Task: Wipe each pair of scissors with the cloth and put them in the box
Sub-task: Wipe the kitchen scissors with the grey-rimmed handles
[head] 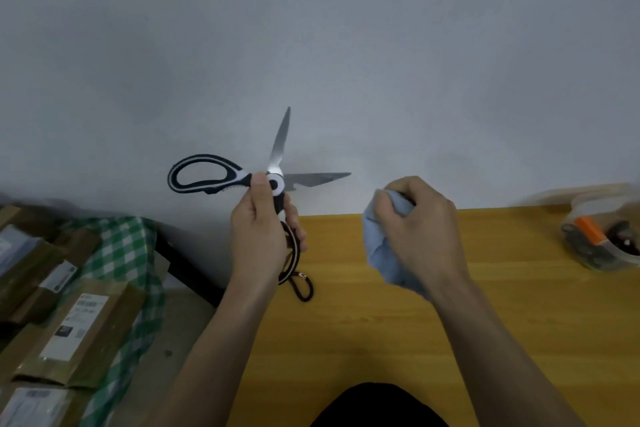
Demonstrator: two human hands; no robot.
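Observation:
A pair of black-and-white kitchen scissors (pixel 277 163) is held up over the far edge of the wooden table (pixel 450 322), blades spread wide, one pointing up and one to the right. My left hand (pixel 259 236) grips its lower handle, thumb near the pivot. My right hand (pixel 419 229) clutches a bunched light-blue cloth (pixel 377 246) just right of the blades, not touching them. A black handle loop of a second pair of scissors (pixel 304 286) lies on the table under my left hand. A clear plastic box (pixel 602 236) with orange and dark items inside stands at the far right.
Left of the table lie several brown paper parcels with labels (pixel 69 329) on a green-and-white checked cloth (pixel 128 246). A grey wall rises behind the table. A dark garment shows at the bottom edge.

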